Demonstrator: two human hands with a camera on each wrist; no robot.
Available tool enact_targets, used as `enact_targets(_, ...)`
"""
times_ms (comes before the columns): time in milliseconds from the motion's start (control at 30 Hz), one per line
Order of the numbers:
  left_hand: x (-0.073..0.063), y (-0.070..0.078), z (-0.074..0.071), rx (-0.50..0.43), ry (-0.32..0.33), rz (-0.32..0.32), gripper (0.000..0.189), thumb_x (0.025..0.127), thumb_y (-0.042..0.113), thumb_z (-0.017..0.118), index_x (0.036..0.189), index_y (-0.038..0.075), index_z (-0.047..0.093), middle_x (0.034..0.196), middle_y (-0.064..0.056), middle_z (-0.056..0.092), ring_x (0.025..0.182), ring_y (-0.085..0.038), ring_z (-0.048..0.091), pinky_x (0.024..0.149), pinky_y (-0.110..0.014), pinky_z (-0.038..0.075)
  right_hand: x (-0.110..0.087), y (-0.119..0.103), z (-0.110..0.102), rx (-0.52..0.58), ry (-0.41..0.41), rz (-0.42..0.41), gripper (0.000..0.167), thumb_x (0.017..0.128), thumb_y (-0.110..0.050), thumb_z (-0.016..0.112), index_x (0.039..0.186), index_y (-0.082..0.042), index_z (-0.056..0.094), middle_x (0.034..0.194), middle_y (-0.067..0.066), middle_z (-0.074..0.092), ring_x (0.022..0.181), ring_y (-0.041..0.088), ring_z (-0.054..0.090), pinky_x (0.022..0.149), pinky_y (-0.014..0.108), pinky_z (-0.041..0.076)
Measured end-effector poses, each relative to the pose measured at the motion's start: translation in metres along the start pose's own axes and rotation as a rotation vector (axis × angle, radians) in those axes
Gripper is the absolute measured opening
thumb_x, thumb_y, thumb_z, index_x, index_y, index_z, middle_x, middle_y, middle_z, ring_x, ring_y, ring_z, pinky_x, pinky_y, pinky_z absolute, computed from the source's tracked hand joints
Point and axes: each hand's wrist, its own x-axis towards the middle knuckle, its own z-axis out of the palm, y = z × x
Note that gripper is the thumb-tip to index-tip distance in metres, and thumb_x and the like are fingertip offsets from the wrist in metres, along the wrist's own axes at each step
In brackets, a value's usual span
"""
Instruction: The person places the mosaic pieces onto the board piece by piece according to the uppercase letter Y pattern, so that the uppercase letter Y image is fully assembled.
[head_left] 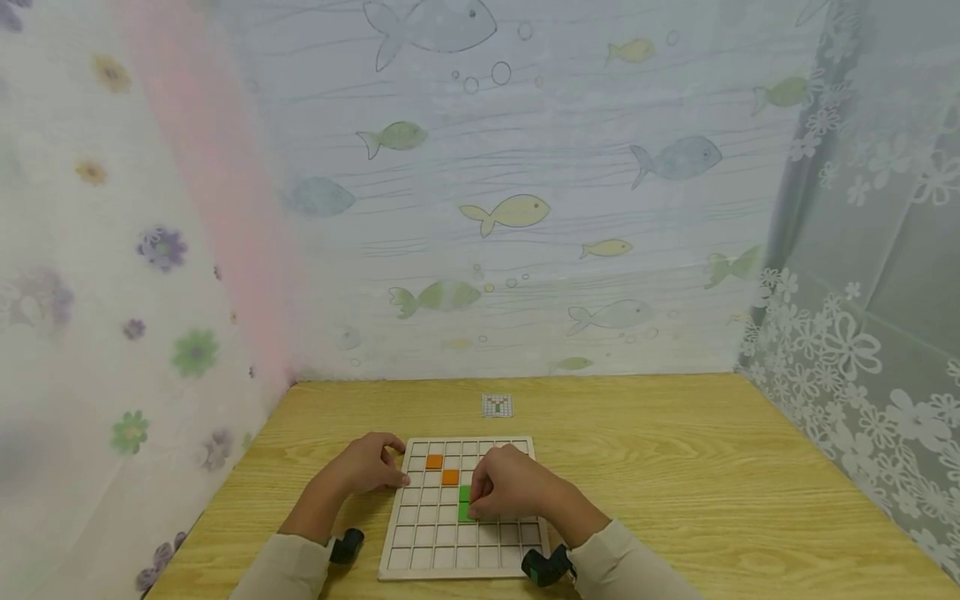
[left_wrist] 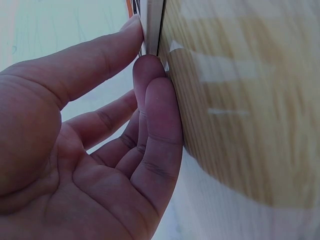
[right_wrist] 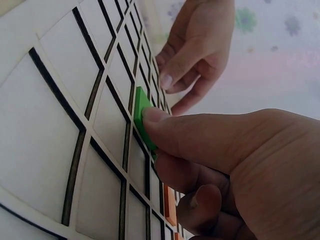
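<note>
A pale square grid board (head_left: pixel 392 562) lies flat on the table. At its upper left side my left hand (head_left: pixel 369 463) holds the edge, thumb against the rim; the left wrist view shows this thumb (left_wrist: pixel 95 67) and curled fingers meeting the board's edge (left_wrist: pixel 154 25). Over the middle of the board, my right hand (head_left: pixel 517 483) pinches a green tile (right_wrist: pixel 141 117), thumb on its face and index finger curled near its edge. Another green tile (head_left: pixel 464 493) sits directly above it in the head view. Two orange tiles, an upper one (head_left: pixel 434 461) and a lower one (head_left: pixel 450 477), lie diagonally up to the left.
Behind the board on the wooden table (head_left: pixel 675 467) lies a small pattern card (head_left: pixel 497 406) with a coloured grid design. A fish-print curtain (head_left: pixel 517 250) hangs along the back edge, with flowered sheets at left and right. Dark wrist devices (head_left: pixel 347 546) sit by the sleeves.
</note>
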Motion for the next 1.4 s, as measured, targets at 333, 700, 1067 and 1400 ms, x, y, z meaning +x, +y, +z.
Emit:
enact_targets(333,-0.001,-0.002,0.0,0.0,-0.004,-0.007,0.054,0.084,0.013,0.087,0.132,0.001,0.064,0.088,-0.008,0.063,0.071,-0.022,0.06,0.065,-0.034,0.05,0.002,0.001,0.003,-0.056,0.002,-0.003,0.016,0.087,-0.021,0.086,0.074,-0.024,0.077,0.067,-0.018,0.066,0.061,0.0,0.06,0.059,0.02,0.051)
enact_targets(700,-0.004,-0.002,0.0,0.005,-0.003,-0.011,0.055,0.085,0.014,0.087,0.133,0.001,0.063,0.09,-0.008,0.063,0.073,-0.022,0.061,0.066,-0.035,0.051,0.003,-0.001,0.004,-0.068,-0.001,-0.011,0.016,0.087,-0.022,0.086,0.073,-0.024,0.078,0.066,-0.018,0.066,0.06,0.0,0.06,0.059,0.02,0.05)
enact_targets(1067,-0.001,-0.003,-0.001,0.008,0.001,-0.014,0.054,0.085,0.014,0.087,0.133,0.002,0.064,0.09,-0.007,0.063,0.072,-0.022,0.061,0.066,-0.034,0.05,0.003,-0.002,0.003,-0.105,0.0,-0.006,0.019,0.088,-0.024,0.085,0.071,-0.027,0.076,0.066,-0.019,0.065,0.06,0.0,0.059,0.06,0.02,0.049)
enact_targets(1400,0.003,-0.003,0.0,0.014,-0.003,-0.011,0.053,0.084,0.014,0.087,0.131,0.004,0.065,0.087,-0.007,0.064,0.069,-0.022,0.06,0.065,-0.035,0.049,0.001,-0.002,-0.007,-0.163,0.03,-0.047,0.016,0.087,-0.026,0.086,0.074,-0.028,0.077,0.069,-0.022,0.065,0.063,-0.004,0.06,0.063,0.019,0.05)
